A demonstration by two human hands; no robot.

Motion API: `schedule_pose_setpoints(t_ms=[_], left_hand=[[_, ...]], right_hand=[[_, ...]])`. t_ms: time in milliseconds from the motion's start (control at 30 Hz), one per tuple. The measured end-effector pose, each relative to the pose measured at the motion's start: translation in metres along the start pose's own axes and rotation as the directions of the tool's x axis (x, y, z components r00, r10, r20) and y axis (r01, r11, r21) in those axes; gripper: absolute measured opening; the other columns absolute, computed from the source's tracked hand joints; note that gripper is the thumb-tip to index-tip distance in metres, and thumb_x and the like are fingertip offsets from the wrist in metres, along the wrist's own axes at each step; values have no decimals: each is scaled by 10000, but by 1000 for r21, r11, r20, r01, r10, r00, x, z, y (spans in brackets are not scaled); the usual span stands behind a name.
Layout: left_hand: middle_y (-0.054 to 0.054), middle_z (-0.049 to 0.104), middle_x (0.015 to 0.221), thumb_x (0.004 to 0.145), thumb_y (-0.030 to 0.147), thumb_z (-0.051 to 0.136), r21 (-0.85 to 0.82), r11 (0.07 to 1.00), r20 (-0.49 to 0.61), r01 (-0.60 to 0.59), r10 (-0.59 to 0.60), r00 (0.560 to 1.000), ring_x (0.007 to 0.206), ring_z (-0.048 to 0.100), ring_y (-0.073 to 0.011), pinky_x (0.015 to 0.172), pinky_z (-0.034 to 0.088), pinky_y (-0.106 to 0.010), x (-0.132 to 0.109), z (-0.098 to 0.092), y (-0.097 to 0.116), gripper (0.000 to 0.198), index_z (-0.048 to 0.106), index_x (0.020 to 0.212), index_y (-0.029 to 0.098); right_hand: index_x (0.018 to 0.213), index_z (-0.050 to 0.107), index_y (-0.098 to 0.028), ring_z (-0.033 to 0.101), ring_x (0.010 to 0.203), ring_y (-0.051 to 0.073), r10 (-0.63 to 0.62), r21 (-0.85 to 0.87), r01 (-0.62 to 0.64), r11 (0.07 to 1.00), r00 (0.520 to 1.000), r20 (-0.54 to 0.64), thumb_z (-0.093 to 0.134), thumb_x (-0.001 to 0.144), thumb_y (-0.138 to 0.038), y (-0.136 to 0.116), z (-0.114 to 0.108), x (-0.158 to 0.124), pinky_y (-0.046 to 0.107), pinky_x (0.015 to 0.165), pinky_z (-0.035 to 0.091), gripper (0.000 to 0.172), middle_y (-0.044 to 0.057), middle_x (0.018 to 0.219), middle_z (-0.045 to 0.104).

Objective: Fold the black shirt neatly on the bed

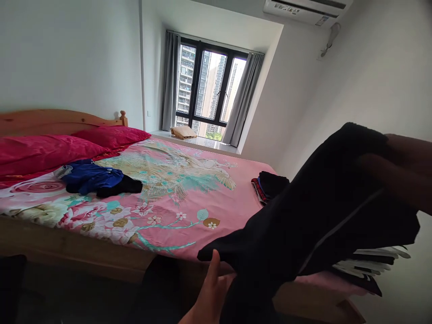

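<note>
At the bed's near edge, I hold a black garment aloft. My right hand, blurred at frame edge, grips its upper end; my left hand reaches its lower hem, thumb raised, though I cannot tell whether it pinches the cloth. By my judgement, folding is starting; the next move calls for catching the hem and laying the garment flat.

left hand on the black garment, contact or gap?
Touching. The head view shows the left hand with its thumb against the lower edge of the black garment, whose cloth drapes over the palm.
</note>
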State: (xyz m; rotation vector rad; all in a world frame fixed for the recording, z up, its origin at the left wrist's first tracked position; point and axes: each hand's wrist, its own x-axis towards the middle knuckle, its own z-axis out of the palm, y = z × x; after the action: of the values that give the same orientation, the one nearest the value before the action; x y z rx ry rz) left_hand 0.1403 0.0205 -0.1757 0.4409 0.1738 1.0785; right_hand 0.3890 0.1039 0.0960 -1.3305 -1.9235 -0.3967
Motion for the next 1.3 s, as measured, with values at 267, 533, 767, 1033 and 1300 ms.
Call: schedule_pose_setpoints(t_ms=[267, 533, 767, 1033, 1300], left_hand=[[-27, 737, 949, 746, 258, 670, 171, 959, -178, -224, 254, 951, 1003, 651, -229, 943, 457, -325, -13, 11, 39, 240, 703, 980, 217], [-40, 731, 966, 678, 316, 751, 735, 669, -290, -108, 455, 842, 955, 645, -209, 897, 456, -286, -11, 21, 88, 360, 693, 1007, 181], [-33, 726, 928, 690, 363, 730, 761, 643, -265, -85, 428, 864, 928, 642, -218, 873, 468, -316, -10, 15, 95, 344, 680, 981, 187], [-36, 623, 952, 652, 337, 722, 997, 61, -5, -57, 718, 696, 816, 583, -164, 693, 461, -253, -6, -3, 111, 167, 666, 652, 180], [88, 488, 409, 767, 547, 584, 898, 402, -323, 178, 331, 886, 311, 436, -77, 344, 301, -174, -15, 8, 137, 374, 511, 881, 199]], right_hand=[[890, 648, -302, 489, 448, 133, 100, 10, -101, 995, 994, 40, 498, 681, -759, 10, -3, -4, 293, 413, 323, 525, -2, 621, 598], [854, 636, -288, 538, 463, 155, 82, 106, -92, 990, 992, 99, 570, 706, -651, 8, 7, -8, 282, 404, 347, 397, -18, 575, 602], [857, 631, -285, 516, 440, 139, 76, 103, -88, 991, 990, 116, 579, 713, -631, 5, 8, -6, 271, 387, 327, 379, -20, 567, 593], [852, 643, -266, 508, 460, 134, 102, 156, -123, 980, 985, 138, 612, 700, -616, 11, 8, -3, 272, 409, 331, 382, -9, 594, 609], [909, 665, -251, 543, 499, 149, 154, 222, -193, 956, 971, 180, 655, 705, -567, 22, 24, 2, 296, 450, 413, 376, -2, 623, 630]])
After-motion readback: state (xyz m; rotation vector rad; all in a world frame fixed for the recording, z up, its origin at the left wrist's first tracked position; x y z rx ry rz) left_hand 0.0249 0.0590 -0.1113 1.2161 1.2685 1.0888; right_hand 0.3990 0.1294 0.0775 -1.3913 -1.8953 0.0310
